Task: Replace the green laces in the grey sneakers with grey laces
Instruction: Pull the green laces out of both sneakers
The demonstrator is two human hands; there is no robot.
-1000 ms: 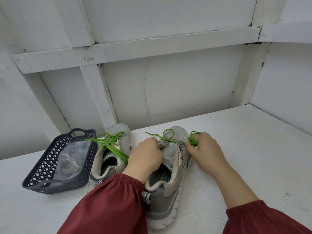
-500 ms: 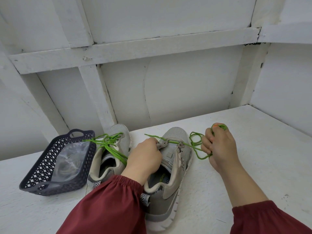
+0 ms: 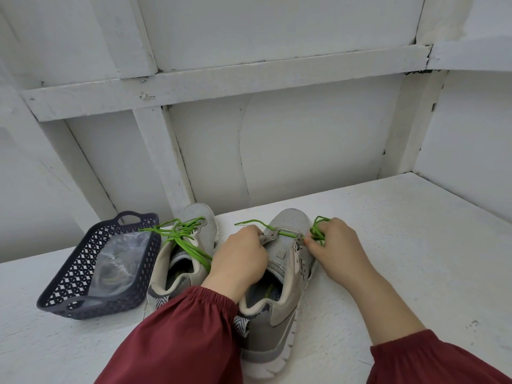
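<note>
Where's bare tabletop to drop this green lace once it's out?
Widest bare patch: the table right of the right hand, out to the side wall. A narrower strip runs between the right sneaker's toe and the back wall. Crowded left: basket close beside the left sneaker, left hand gripping the right sneaker, right hand pinching the green lace.

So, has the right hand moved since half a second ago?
Yes. The right hand has come back left to the side of the right sneaker, fingers pinching the green lace; earlier it was out over the table.
</note>
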